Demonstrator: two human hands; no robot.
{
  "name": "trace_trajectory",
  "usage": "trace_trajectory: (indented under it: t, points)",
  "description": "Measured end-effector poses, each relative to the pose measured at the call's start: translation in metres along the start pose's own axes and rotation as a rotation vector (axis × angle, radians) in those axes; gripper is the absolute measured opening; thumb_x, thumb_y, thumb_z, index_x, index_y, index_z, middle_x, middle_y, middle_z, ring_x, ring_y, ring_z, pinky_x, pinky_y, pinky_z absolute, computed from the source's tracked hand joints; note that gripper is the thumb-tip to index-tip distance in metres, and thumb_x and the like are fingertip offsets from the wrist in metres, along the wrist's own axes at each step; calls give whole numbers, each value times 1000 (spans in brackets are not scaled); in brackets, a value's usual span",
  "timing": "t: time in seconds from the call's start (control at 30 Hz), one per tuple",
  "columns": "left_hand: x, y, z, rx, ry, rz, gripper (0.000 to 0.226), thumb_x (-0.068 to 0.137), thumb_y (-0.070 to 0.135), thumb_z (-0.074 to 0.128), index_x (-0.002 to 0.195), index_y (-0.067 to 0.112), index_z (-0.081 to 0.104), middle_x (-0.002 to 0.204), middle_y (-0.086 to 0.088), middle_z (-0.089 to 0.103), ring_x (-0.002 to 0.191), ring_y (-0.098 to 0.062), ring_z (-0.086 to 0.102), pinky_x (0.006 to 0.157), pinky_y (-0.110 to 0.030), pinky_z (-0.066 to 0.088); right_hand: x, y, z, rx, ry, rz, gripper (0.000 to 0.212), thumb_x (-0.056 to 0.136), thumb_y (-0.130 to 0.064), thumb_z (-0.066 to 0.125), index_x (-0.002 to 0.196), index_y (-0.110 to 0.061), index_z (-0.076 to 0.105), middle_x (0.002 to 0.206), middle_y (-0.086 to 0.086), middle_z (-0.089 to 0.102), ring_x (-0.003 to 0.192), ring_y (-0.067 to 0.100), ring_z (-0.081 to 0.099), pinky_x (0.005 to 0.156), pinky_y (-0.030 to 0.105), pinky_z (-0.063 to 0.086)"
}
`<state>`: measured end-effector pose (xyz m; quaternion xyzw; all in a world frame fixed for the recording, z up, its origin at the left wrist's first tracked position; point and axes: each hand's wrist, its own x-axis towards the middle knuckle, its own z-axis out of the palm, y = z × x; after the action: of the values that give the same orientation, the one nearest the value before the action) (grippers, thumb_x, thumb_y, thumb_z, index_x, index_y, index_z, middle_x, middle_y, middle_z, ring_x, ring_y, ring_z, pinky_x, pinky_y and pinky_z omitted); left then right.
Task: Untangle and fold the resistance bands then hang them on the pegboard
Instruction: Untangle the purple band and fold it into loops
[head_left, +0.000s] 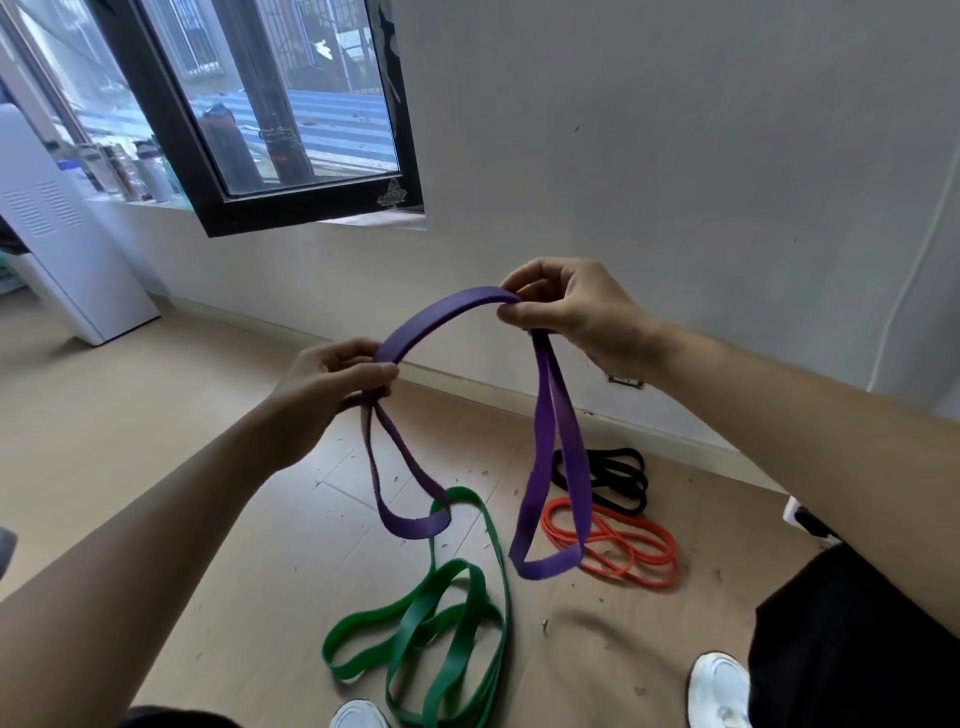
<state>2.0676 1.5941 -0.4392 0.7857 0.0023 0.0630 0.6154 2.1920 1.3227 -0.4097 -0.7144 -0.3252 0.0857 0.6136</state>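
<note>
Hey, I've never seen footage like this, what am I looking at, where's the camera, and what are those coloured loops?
There is no machine: a person works with bare hands, and one camera worn on the head looks forward and down. The left hand and right hand each grip a purple band, which arches between them with a loop hanging below each hand. On the floor lie three more: a green band nearest the feet, an orange band and a black band by the wall. The white shoes are the person's. No pegboard shows.
</note>
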Motion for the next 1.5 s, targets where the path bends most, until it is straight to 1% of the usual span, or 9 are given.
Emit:
trace_trajectory:
  t: [0.23,0.4,0.5,0.63,0.87,1.0,1.13,1.3,1.5]
  points:
    - [9,18,48,72,-83,65,53,67,42,82,108,10,70,91,-3,71,86,-18,68,87,-32,58,-3,-6,22,-228,-91,-116,29,84,-5,79,111,-5,68,96,6,73,85,10,72,78,20,56]
    - [15,24,65,80,-62,82,41,76,35,80,108,12,68,90,-2,66,76,-9,62,74,-24,55,-5,-5,21,-306,-186,-119,46,82,1,76,125,-8,59,98,7,70,90,21,71,82,28,60]
    - [16,29,71,83,-38,121,36,77,35,75,104,14,69,86,-1,64,72,-6,59,69,-21,52,-7,6,22,-293,-198,-76,53,81,0,77,129,-9,55,100,10,69,90,24,70,83,37,61]
    - [14,31,70,87,-16,170,34,78,35,74,102,12,69,85,-3,63,73,-10,57,68,-20,53,-17,33,32,-192,-206,58,38,83,-4,75,118,-11,62,101,13,69,94,28,70,88,40,61]
    - [9,25,37,-9,65,147,40,82,36,70,107,5,68,72,6,59,68,-11,56,77,-32,51,-14,46,34,-122,-240,177,32,86,-6,75,116,-5,64,104,15,69,95,25,70,86,31,60]
    - [4,17,13,28,26,87,58,66,58,82,99,11,73,71,7,62,68,-9,60,75,-24,55,-8,33,20,-22,-214,151,29,86,-6,76,112,-1,65,95,11,67,85,18,67,82,29,58]
    - [1,16,16,73,-42,56,37,74,38,82,103,17,72,78,3,69,75,-15,65,79,-30,56,-6,23,20,18,-150,98,27,84,-5,77,108,2,69,94,17,68,85,20,65,79,28,56]
    - [2,24,48,243,-147,70,44,73,40,80,108,15,69,91,-11,70,79,-16,67,76,-30,57,-9,14,35,-104,-195,-3,29,81,-1,80,107,-7,70,93,10,73,79,13,69,73,25,59]
    - [6,28,62,283,-103,134,32,82,36,74,102,11,69,87,-7,64,71,-6,59,62,-18,51,-14,13,37,-239,-242,-37,48,79,-6,83,120,-12,60,104,7,68,91,21,71,80,32,62]
